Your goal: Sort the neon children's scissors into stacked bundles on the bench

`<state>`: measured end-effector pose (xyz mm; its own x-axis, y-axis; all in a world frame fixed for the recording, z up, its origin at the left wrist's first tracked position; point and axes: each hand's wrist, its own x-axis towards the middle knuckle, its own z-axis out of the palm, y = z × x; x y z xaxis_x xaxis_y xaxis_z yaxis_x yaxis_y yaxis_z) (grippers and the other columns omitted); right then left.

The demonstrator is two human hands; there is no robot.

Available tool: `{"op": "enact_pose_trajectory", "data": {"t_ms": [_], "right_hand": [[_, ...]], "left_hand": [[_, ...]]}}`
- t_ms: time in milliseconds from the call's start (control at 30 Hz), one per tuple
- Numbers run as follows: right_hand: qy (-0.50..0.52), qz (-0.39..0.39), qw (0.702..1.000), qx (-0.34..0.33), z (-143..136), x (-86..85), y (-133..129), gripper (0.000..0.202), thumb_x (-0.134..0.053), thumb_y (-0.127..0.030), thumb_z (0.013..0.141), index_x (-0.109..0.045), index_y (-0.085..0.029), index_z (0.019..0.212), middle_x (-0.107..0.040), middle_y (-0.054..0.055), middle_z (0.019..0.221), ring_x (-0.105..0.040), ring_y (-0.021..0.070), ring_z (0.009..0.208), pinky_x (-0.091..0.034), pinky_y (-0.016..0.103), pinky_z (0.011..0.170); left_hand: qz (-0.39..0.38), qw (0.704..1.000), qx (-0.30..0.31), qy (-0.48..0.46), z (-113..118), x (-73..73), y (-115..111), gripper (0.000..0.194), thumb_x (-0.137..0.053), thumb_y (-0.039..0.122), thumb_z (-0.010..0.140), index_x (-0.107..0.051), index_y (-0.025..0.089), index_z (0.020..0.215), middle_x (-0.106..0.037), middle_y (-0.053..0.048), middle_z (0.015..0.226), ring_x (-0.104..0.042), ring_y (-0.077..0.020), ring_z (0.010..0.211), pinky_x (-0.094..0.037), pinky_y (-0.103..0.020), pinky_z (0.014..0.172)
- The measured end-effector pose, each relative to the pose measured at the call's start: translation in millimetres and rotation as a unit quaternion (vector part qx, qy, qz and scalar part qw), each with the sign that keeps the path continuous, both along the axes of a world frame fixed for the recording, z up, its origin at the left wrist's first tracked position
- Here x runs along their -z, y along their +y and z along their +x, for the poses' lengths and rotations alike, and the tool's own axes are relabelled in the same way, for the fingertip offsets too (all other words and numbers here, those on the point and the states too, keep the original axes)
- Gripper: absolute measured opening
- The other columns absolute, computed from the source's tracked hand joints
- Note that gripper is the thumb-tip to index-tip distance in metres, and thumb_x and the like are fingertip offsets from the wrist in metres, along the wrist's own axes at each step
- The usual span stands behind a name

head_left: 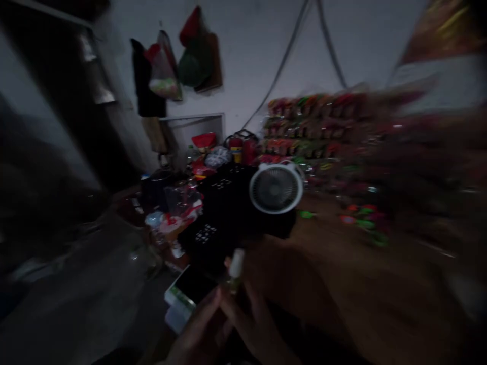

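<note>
Both hands meet low in the middle of the dim, blurred head view. Between the fingers of my right hand (253, 322) a small bottle stands nearly upright, its white cap (237, 262) pointing up and its lower part mostly covered. My left hand (198, 327) is curled, its fingertips touching the right fingers near the bottle's base. Whatever it holds is hidden. Just beyond the hands a black cloth (232, 223) with white marks lies on the table. A flat, dark-topped white and green item (186, 291) sits beside the left hand.
A round white fan (276, 188) stands on the black cloth. Several colourful packaged items (315, 126) hang in rows behind it. Small green and orange pieces (363, 218) lie on the brown tabletop (380, 299). Bags (165, 81) hang on the wall; clutter (175, 218) fills the table's left side.
</note>
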<state>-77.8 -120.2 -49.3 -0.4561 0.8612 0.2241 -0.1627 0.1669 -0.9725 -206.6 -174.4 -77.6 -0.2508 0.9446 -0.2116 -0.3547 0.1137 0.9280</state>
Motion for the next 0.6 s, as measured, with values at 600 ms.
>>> {"op": "enact_pose_trajectory", "data": {"t_ms": [600], "right_hand": [[0.036,-0.029,0.991,0.124,200,-29.7,66,0.042,-0.041,-0.052,0.092,-0.056,-0.014,0.1,-0.052,-0.002,0.058,-0.045,0.0076,0.05,-0.034,0.02,0.051]], "left_hand": [[0.248,0.863,0.374,0.232,195,-109.9,164,0.033,-0.041,0.038,0.092,-0.062,0.024,0.113,-0.064,-0.004,0.116,-0.063,-0.0139,0.088,-0.052,-0.024,0.08]]}}
